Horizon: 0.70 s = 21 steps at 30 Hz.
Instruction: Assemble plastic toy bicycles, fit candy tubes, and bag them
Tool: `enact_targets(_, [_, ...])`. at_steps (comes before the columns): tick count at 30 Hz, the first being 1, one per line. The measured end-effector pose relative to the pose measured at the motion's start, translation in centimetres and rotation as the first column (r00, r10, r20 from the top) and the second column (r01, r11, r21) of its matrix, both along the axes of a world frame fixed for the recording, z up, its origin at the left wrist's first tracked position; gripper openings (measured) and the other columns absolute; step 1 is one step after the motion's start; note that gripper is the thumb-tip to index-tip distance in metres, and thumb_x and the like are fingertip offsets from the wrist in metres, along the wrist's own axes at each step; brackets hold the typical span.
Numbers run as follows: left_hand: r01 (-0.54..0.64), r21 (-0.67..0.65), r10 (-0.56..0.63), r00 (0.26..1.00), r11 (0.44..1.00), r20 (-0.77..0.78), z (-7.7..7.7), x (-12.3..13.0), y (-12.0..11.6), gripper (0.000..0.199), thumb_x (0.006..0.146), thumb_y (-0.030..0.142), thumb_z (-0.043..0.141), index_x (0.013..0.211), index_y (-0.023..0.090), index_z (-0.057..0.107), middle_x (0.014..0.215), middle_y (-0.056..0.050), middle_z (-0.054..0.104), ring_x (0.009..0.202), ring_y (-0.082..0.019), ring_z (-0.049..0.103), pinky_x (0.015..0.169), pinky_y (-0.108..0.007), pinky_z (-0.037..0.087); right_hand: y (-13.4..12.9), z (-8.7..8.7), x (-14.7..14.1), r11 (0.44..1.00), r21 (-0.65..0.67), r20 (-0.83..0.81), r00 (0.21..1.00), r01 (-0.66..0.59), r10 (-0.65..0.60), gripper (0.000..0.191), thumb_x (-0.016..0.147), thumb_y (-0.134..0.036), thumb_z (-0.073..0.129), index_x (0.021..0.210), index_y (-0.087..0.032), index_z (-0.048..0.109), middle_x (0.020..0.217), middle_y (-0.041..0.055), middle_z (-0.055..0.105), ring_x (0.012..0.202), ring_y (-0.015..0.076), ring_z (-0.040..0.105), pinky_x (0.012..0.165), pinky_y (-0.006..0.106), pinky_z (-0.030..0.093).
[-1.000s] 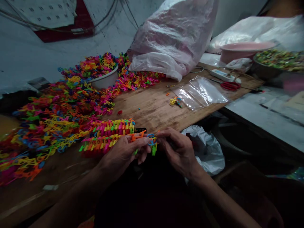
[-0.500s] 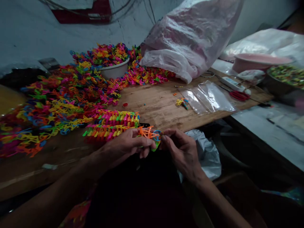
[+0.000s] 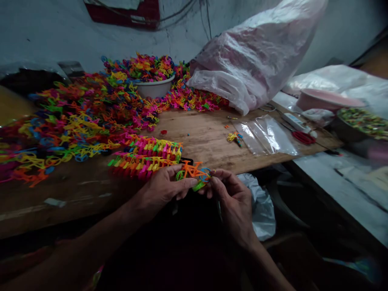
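Orange toy bicycle (image 3: 191, 170) between left fingers (image 3: 185, 185), right fingers (image 3: 219, 188).

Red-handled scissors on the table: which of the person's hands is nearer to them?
Right. The right hand is left of and below the scissors in the picture; the left hand is farther left, beyond the right.

Smooth plastic bicycle (image 3: 192, 171), matt wooden tabletop (image 3: 201, 139)
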State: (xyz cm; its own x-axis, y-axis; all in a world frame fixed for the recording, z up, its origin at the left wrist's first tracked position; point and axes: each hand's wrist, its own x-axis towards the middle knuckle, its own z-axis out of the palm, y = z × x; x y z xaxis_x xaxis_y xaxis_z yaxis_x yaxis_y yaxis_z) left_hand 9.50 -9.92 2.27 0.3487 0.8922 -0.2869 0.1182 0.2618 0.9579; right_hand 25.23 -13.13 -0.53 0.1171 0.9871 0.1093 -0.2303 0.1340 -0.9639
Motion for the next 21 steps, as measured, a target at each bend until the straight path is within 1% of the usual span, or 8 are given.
enact_targets(3, [-0.138, 0.073, 0.139, 0.99, 0.988, -0.011, -0.3, 0.3, -0.6, 0.024, 0.076, 0.036, 0.066, 0.067, 0.015, 0.06, 0.051, 0.005, 0.05, 0.049, -0.006, 0.043, 0.048, -0.019, 0.033, -0.4, -0.4, -0.7, 1.0, 0.008, -0.019, 1.0, -0.011, 0.011, 0.01, 0.085, -0.024, 0.059, 0.092, -0.017, 0.058, 0.063, -0.0024, 0.059, 0.058, 0.0095, 0.057, 0.058, 0.021, 0.048])
enact_targets(5, [-0.217, 0.1, 0.21, 0.975, 0.971, 0.077, -0.5, 0.7, -1.0, 0.019, 0.078, 0.034, 0.064, 0.073, 0.015, 0.064, 0.062, 0.003, 0.059, 0.06, -0.008, 0.052, 0.058, -0.018, 0.04, -0.7, -0.6, -1.2, 1.0, 0.023, 0.006, 1.0, -0.014, 0.014, 0.01, 0.084, -0.023, 0.06, 0.092, -0.017, 0.059, 0.064, -0.0024, 0.059, 0.057, 0.0089, 0.056, 0.058, 0.021, 0.048])
enact_targets(8, [-0.259, 0.107, 0.244, 0.96, 0.96, 0.135, -0.7, 1.0, -1.6, 0.02, 0.079, 0.034, 0.063, 0.086, 0.016, 0.068, 0.081, 0.0, 0.067, 0.077, -0.011, 0.058, 0.07, -0.018, 0.044, -1.1, -0.8, -1.5, 0.999, 0.031, 0.053, 0.999, -0.006, 0.004, 0.011, 0.083, -0.023, 0.062, 0.092, -0.017, 0.061, 0.065, -0.0017, 0.06, 0.056, 0.0088, 0.056, 0.056, 0.021, 0.047])
enact_targets(12, [-0.207, 0.144, 0.198, 0.977, 0.968, 0.077, -0.9, 1.1, -2.4, 0.029, 0.081, 0.038, 0.06, 0.097, 0.014, 0.068, 0.07, 0.0, 0.064, 0.062, -0.01, 0.055, 0.057, -0.019, 0.043, -1.4, -0.7, -1.3, 0.999, 0.04, 0.111, 0.994, -0.012, 0.008, 0.009, 0.083, -0.025, 0.061, 0.087, -0.017, 0.061, 0.066, -0.001, 0.06, 0.056, 0.0094, 0.056, 0.053, 0.021, 0.047])
enact_targets(15, [-0.203, 0.229, 0.216, 0.976, 0.952, -0.03, -1.3, 1.3, -2.8, 0.029, 0.082, 0.038, 0.057, 0.096, 0.015, 0.069, 0.064, 0.001, 0.061, 0.056, -0.01, 0.053, 0.05, -0.019, 0.04, -1.6, -0.9, -1.0, 0.997, 0.071, 0.251, 0.968, -0.005, -0.013, 0.007, 0.084, -0.024, 0.059, 0.085, -0.017, 0.059, 0.07, -0.0002, 0.061, 0.059, 0.0101, 0.057, 0.055, 0.021, 0.048])
enact_targets(17, [-0.208, 0.279, 0.242, 0.966, 0.938, -0.095, -1.7, 1.7, -2.9, 0.031, 0.083, 0.04, 0.054, 0.09, 0.015, 0.071, 0.067, 0.0, 0.063, 0.058, -0.011, 0.055, 0.052, -0.019, 0.041, -1.7, -1.2, -1.0, 0.992, 0.119, 0.396, 0.913, 0.051, -0.095, 0.005, 0.084, -0.023, 0.058, 0.085, -0.018, 0.058, 0.069, -0.0009, 0.06, 0.057, 0.0093, 0.056, 0.053, 0.02, 0.046])
enact_targets(19, [-0.208, 0.323, 0.265, 0.953, 0.923, -0.146, -2.1, 2.1, -3.0, 0.033, 0.085, 0.041, 0.051, 0.088, 0.015, 0.072, 0.071, -0.001, 0.065, 0.063, -0.013, 0.057, 0.055, -0.02, 0.043, -1.8, -1.6, -0.9, 0.972, 0.207, 0.539, 0.816, 0.115, -0.211, 0.004, 0.084, -0.022, 0.057, 0.085, -0.018, 0.058, 0.067, -0.0012, 0.06, 0.054, 0.0085, 0.054, 0.051, 0.019, 0.044])
enact_targets(21, [-0.209, 0.38, 0.3, 0.933, 0.901, -0.199, -2.5, 2.6, -3.0, 0.033, 0.085, 0.041, 0.051, 0.086, 0.015, 0.071, 0.071, -0.001, 0.066, 0.066, -0.015, 0.058, 0.058, -0.021, 0.044, -1.8, -1.9, -0.9, 0.945, 0.299, 0.633, 0.714, 0.131, -0.299, 0.005, 0.084, -0.021, 0.055, 0.087, -0.018, 0.058, 0.068, -0.0001, 0.061, 0.055, 0.009, 0.054, 0.054, 0.02, 0.045])
